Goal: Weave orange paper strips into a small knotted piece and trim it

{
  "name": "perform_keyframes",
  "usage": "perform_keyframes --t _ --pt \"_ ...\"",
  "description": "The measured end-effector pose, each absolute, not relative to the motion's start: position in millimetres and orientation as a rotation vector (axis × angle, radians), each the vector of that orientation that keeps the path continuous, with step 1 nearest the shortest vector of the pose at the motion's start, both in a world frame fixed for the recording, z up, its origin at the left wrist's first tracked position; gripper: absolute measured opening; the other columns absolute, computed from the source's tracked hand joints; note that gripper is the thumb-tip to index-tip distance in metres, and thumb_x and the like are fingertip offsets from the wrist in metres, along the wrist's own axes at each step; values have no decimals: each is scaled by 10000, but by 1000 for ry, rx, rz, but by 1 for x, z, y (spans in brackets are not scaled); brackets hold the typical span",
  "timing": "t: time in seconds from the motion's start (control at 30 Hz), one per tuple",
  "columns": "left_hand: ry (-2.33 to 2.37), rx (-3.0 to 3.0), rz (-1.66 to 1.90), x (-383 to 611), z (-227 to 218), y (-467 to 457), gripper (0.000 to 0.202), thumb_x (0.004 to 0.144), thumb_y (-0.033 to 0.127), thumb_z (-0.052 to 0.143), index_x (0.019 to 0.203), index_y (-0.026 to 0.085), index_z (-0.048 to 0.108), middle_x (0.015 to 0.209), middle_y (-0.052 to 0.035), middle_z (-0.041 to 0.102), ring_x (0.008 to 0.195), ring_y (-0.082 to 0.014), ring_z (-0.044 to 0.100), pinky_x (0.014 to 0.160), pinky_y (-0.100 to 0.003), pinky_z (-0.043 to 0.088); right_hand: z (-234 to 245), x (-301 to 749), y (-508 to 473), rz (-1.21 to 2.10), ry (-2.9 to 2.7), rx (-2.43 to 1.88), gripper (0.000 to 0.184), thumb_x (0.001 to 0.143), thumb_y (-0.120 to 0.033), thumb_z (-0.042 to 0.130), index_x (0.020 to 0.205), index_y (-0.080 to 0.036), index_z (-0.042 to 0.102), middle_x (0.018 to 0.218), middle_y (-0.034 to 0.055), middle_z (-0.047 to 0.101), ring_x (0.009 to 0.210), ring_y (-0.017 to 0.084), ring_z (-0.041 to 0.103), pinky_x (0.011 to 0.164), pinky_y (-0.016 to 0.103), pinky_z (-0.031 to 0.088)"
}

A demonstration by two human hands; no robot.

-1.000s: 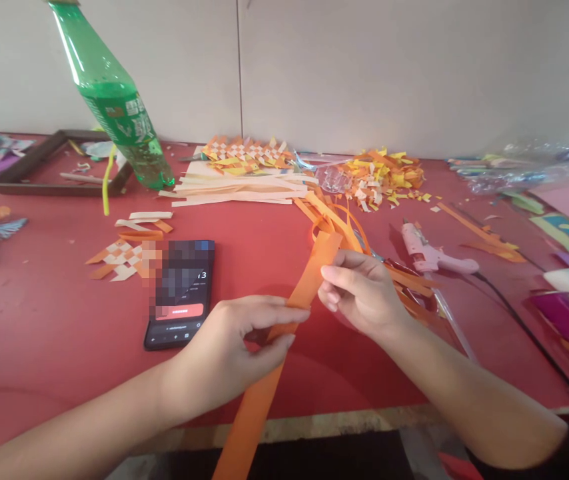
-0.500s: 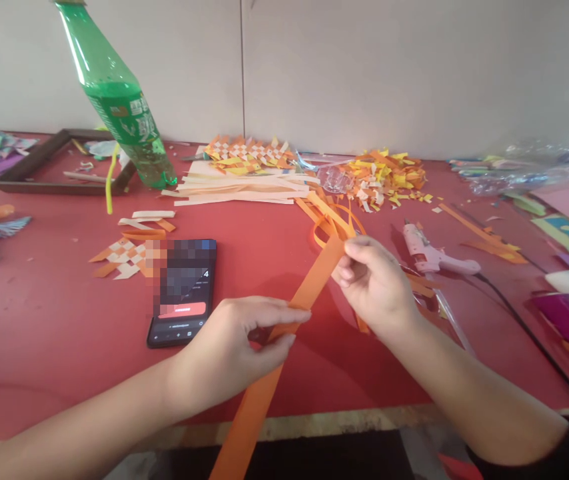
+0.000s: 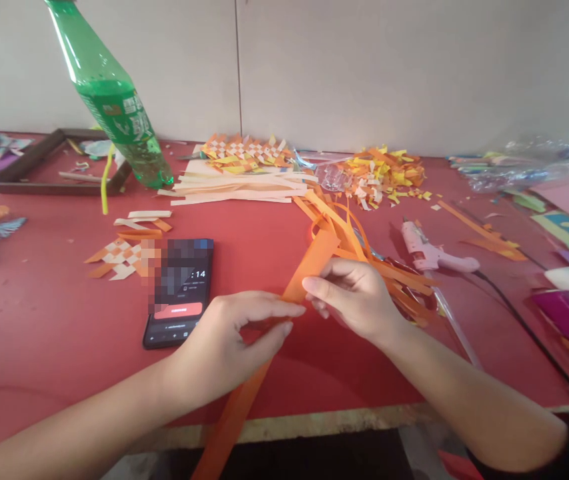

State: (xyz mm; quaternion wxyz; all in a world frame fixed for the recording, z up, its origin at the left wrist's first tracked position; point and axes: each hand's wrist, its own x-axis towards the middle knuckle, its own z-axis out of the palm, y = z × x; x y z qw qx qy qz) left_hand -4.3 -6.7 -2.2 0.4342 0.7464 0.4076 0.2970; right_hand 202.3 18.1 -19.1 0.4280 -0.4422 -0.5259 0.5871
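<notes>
A long orange paper strip (image 3: pixel 314 257) runs from the strip pile down past the table's front edge. My left hand (image 3: pixel 232 343) pinches it between thumb and forefinger near its middle. Just above that, my right hand (image 3: pixel 354 297) grips the same strip, fingertips almost touching the left thumb. Behind the right hand lies a loose pile of orange strips (image 3: pixel 349 227). A phone (image 3: pixel 179 290) with a running timer lies flat to the left of my left hand.
A green bottle (image 3: pixel 114 107) stands at the back left beside a wooden frame (image 3: pixel 19 170). Cream strips (image 3: pixel 239 188), a woven orange-and-white mat (image 3: pixel 242 152) and paper scraps (image 3: pixel 382 173) lie at the back. A pink glue gun (image 3: pixel 427 252) with its black cord lies right.
My right hand slid up the strip, then came back down to just above the left hand's pinch. The strip's lower end swung a little left. The phone timer advanced.
</notes>
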Motion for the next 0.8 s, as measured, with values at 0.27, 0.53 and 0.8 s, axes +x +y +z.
perform_keyframes --t 0.27,0.53,0.8 --pt "1015 1872 801 -3 -5 -6 252 900 133 586 1038 252 761 944 13 768 838 -100 705 750 -178 534 -18 199 15 1491 -1407 -1146 302 799 -414 751 667 -171 631 499 -36 569 416 78 515 414 208 410" --pt "1050 1810 763 -2 -5 -8 268 897 131 565 1048 239 758 924 -6 761 824 -109 702 723 -184 548 -26 200 16 1718 -1289 -990 195 765 -321 793 756 -165 676 626 -33 618 441 61 532 419 199 435" --pt "1115 1831 718 -4 -3 -7 251 844 123 592 976 240 771 935 5 771 811 -123 711 704 -192 555 -17 199 24 1705 -874 -1026 326 621 -256 838 506 -172 545 437 -59 508 365 36 363 336 173 263"
